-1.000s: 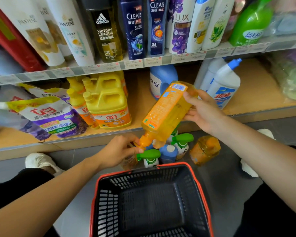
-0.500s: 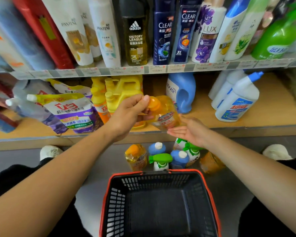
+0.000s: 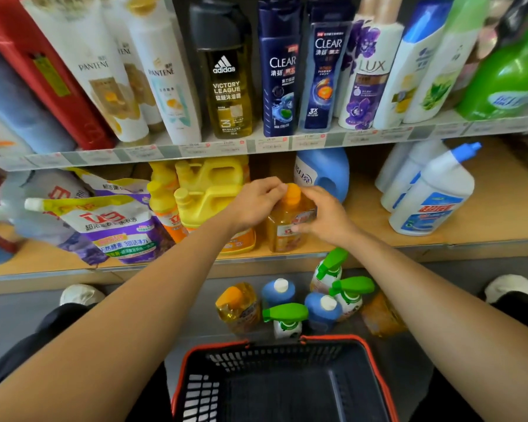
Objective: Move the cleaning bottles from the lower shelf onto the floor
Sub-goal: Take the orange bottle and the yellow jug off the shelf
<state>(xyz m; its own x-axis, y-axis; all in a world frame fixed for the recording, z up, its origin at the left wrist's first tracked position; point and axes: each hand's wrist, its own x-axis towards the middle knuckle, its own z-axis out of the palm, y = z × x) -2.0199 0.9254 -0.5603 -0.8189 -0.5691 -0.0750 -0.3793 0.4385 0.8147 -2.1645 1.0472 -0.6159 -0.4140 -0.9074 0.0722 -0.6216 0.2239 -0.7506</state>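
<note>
Both hands on the orange bottle (image 3: 290, 223). It stands upright on the lower shelf (image 3: 485, 214), near the front edge, just right of the yellow jug (image 3: 211, 190) and in front of the blue jug (image 3: 323, 172).

Bottle: clear plastic, amber liquid, squarish body, rounded orange cap (image 3: 292, 191), front label with red and white print, too blurred to read.

My left hand (image 3: 256, 205) comes in from the left, fingers curled onto the cap. My right hand (image 3: 326, 217) wraps the right side of the body, thumb up by the cap, fingers across the label. The hands are close together, nearly touching at the cap.

The floor cluster (image 3: 322, 310) sits below the shelf edge: two orange bottles, two blue with white caps, three green-trigger sprays, packed tight. A black basket with a red rim (image 3: 375, 360) is nearest me, just behind that cluster.
</note>
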